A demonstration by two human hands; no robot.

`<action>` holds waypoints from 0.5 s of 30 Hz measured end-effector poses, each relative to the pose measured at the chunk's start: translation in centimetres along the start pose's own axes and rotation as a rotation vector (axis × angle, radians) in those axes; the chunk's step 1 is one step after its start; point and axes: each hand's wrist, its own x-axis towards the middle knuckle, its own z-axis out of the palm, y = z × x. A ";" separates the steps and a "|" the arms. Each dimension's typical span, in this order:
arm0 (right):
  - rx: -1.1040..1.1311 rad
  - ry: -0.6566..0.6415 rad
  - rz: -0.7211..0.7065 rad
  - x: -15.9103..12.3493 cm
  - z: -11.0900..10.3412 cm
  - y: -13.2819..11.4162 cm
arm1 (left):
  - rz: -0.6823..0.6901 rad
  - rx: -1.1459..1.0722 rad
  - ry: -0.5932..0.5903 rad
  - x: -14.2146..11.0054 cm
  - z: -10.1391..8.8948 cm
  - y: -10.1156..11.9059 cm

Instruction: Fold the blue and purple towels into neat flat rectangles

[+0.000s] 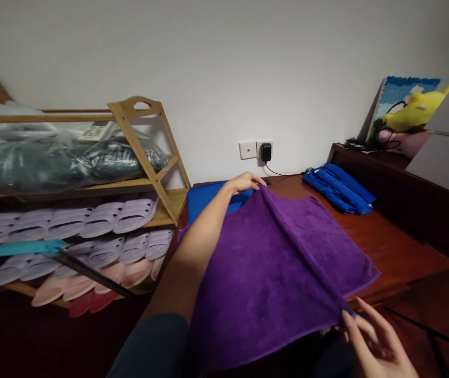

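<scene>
Fingers pinch both ends of a ridge in our purple cloth (256, 278)

We grasp its far edge with the fingers of our left hand (246, 182), and the near end of the ridge between the thumb and fingers of our right hand (377, 338). The cloth is spread wide over the bench (393, 236). Judging by how it lies, it is opened out but not flat: the ridge runs slantwise between our hands, its right part lies beyond that, and the near edge seems to hang past the bench. It is neither folded nor smoothed.

A flat blue cloth (203, 202) lies partly under it at the far left, which could catch or bunch. Our left forearm crosses the purple cloth's left side and hides some of it. To the right, a folded blue bundle (338, 189) sits apart, near a dark ledge (389, 189). Behind, a black plug (266, 152) trails its cord towards the bundle. A wooden rack (130, 139) of slippers (102, 218) crowds the left end.
</scene>
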 end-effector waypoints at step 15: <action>-0.373 -0.037 -0.500 16.2 -1.9 -7.3 | 0.187 0.259 0.025 -5.8 -4.0 5.3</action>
